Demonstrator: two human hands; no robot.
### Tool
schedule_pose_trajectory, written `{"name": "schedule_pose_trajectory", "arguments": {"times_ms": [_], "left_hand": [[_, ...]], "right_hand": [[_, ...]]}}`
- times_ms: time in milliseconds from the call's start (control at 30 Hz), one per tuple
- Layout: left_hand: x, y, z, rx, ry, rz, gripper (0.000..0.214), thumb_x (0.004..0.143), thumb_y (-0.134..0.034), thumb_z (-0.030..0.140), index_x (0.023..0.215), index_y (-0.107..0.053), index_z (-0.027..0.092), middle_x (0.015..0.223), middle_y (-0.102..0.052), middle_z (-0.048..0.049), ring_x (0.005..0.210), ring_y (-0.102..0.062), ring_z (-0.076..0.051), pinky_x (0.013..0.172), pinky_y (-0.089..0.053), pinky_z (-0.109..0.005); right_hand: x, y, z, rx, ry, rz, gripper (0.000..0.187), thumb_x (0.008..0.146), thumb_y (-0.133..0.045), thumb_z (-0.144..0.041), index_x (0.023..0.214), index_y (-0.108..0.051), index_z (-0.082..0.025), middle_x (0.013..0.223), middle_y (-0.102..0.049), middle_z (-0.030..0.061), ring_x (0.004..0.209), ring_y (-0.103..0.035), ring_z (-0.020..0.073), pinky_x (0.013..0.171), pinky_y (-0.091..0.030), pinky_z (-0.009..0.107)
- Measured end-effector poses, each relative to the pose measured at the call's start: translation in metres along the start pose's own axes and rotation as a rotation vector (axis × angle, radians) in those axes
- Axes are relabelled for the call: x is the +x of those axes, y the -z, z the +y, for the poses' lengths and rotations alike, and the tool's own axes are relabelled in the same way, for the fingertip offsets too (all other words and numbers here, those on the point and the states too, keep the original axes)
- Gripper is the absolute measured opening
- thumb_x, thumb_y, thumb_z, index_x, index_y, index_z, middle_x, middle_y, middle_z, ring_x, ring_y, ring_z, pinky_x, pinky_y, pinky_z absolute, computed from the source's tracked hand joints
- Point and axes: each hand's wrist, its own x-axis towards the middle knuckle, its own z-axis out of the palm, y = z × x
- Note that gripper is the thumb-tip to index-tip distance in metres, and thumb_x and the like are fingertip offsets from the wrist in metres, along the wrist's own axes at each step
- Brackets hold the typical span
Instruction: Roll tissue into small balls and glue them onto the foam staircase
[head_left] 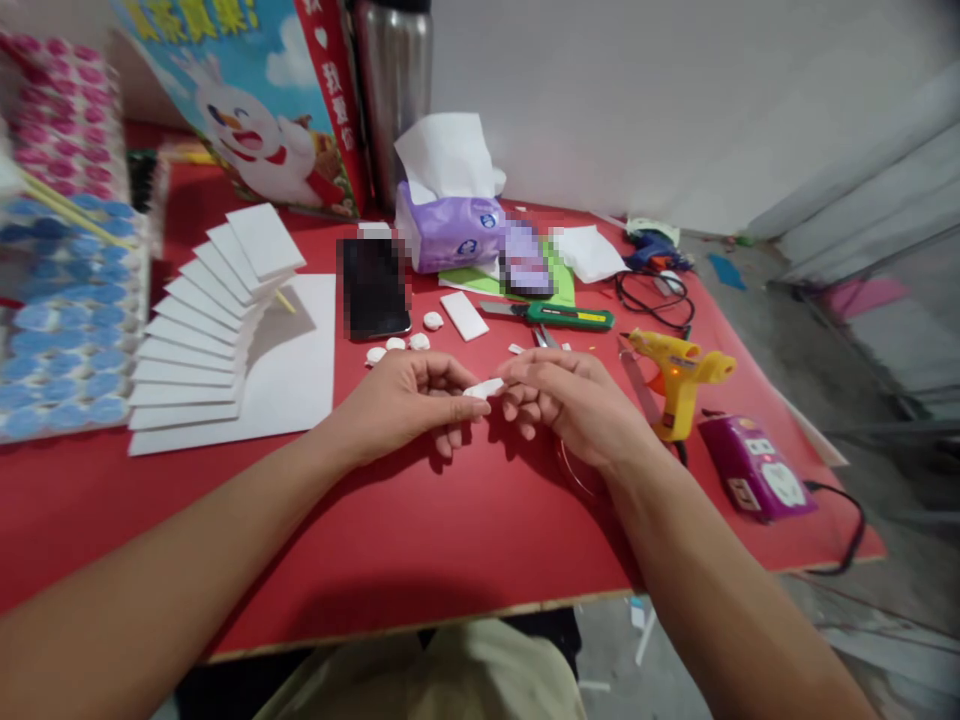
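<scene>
Between my two hands, above the red table, is a small white strip point(484, 388); its material is unclear. My left hand point(416, 400) pinches one end of it between thumb and fingers. The fingertips of my right hand point(570, 398) close on the other end. Just beyond my left hand lie several small white rolled pieces point(396, 345). A flat white rectangular block point(464, 316) rests farther back. Near my right hand are a green-handled utility knife point(574, 316) and partly hidden scissors point(546, 338).
To the left, a fan-like staircase of white boards point(199, 340) stands on a white base. A yellow glue gun point(679, 375) and purple power strip point(757, 470) are at the right. Behind are a phone point(375, 288), a tissue pack point(450, 230) and a steel flask point(395, 90).
</scene>
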Motion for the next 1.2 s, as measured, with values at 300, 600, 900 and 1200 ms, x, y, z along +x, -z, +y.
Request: {"name": "schedule_pose_trajectory", "arguments": {"times_ms": [300, 600, 900, 1200], "left_hand": [[0.0, -0.001, 0.0, 0.012, 0.024, -0.012, 0.022, 0.082, -0.08, 0.031, 0.089, -0.07, 0.012, 0.065, -0.073, -0.0053, 0.047, -0.067, -0.017, 0.045, -0.06, -0.027], [-0.001, -0.001, 0.0, 0.008, 0.02, -0.017, 0.022, 0.083, -0.079, 0.03, 0.089, -0.07, 0.012, 0.067, -0.074, -0.0063, 0.048, -0.067, -0.017, 0.045, -0.06, -0.028], [0.003, 0.003, -0.004, -0.123, -0.024, -0.055, 0.022, 0.085, -0.079, 0.03, 0.088, -0.07, 0.01, 0.067, -0.074, -0.0071, 0.046, -0.065, -0.017, 0.043, -0.061, -0.032], [0.004, 0.001, -0.007, -0.121, -0.032, -0.016, 0.026, 0.083, -0.081, 0.034, 0.088, -0.071, 0.011, 0.066, -0.073, -0.0076, 0.046, -0.065, -0.018, 0.043, -0.061, -0.032]], "right_hand": [[0.0, 0.001, 0.003, -0.121, 0.014, -0.026, 0.015, 0.076, -0.079, -0.027, 0.076, -0.072, -0.014, 0.059, -0.069, 0.0015, 0.051, -0.062, 0.0102, 0.045, -0.051, 0.017], [-0.001, 0.0, 0.001, -0.2, 0.048, -0.018, 0.016, 0.079, -0.078, -0.028, 0.075, -0.072, -0.014, 0.056, -0.068, -0.0001, 0.046, -0.057, 0.0075, 0.045, -0.046, 0.017], [-0.008, -0.007, -0.002, -0.379, 0.229, 0.03, 0.008, 0.082, -0.07, -0.024, 0.079, -0.07, -0.016, 0.055, -0.065, -0.0034, 0.045, -0.056, 0.0086, 0.047, -0.046, 0.021], [-0.009, -0.011, -0.002, -0.484, 0.341, 0.057, 0.008, 0.084, -0.067, -0.021, 0.082, -0.072, -0.016, 0.058, -0.064, -0.0028, 0.05, -0.057, 0.0088, 0.052, -0.045, 0.022]]}}
